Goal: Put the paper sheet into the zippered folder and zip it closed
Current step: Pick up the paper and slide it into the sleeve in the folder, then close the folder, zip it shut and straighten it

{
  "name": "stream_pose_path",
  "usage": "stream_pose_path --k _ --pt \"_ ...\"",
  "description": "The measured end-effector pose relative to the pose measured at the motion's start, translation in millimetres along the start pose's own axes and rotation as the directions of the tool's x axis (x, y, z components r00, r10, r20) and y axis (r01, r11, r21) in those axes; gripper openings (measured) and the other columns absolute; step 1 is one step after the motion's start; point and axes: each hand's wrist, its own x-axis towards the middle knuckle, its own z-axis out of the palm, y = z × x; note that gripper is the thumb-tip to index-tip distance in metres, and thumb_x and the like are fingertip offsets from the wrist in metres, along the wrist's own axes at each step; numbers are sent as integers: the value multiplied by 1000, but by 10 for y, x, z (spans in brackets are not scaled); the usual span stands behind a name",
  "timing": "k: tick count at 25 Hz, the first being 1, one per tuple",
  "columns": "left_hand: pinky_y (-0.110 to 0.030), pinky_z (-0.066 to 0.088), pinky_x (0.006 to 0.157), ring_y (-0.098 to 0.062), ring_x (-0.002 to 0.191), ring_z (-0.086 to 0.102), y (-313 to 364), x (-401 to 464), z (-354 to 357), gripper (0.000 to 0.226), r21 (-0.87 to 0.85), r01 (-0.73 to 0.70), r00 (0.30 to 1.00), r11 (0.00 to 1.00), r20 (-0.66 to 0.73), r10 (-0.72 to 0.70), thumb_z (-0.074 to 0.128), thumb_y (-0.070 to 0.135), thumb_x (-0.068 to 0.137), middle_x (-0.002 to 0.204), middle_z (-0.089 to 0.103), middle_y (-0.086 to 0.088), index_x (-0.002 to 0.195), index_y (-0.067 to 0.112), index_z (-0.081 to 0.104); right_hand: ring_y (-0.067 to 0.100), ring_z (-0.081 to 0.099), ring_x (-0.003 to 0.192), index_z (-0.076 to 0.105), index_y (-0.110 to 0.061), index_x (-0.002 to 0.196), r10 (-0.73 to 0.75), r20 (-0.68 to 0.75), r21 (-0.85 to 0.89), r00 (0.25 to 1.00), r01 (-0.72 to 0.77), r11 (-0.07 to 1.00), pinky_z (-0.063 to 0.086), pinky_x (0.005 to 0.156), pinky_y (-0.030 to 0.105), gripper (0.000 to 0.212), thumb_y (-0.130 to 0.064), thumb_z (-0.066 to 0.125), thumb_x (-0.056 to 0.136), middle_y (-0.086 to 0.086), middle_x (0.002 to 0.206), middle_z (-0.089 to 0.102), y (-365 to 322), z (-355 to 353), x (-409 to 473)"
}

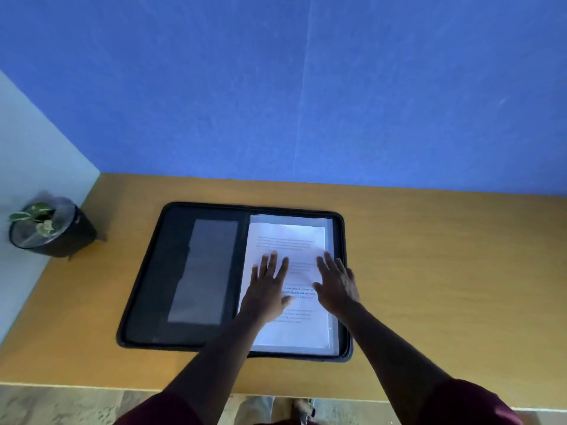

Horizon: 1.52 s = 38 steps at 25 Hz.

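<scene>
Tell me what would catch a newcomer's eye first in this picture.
The bright white paper sheet stands out most, lying on the right half of the open black zippered folder in the middle of the wooden table. The left hand and right hand both rest flat on the sheet with straight fingers. At the table's far left corner stands a small potted plant against the blue wall.
</scene>
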Motion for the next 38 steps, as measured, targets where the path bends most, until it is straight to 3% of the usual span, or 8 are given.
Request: stream_pose_path --k 14,30,38 --pt "-48 4 123 -35 151 -12 -863 -770 -177 94 -40 263 953 964 -142 -266 58 44 95 164 -15 -16 158 15 -6 36 2 151 9 -21 157 12 94 109 996 -22 994 16 120 46 82 -41 58 94 3 166 -7 -98 106 -365" --pt "-52 14 121 -46 149 1 -2261 -905 -525 101 -96 556 831 826 46 -554 60 49 92 162 -10 -24 156 6 -4 35 0 151 5 -19 157 109 116 143 987 -125 982 20 120 50 86 -23 63 94 2 165 -5 -228 143 -312" --pt "-48 40 109 -41 138 32 -2369 -937 -605 92 -212 530 843 821 19 -538 62 42 92 155 27 -21 156 5 7 36 -4 151 -2 -21 157 110 154 129 982 -130 983 16 119 52 89 -23 61 95 2 165 -10 -247 153 -290"
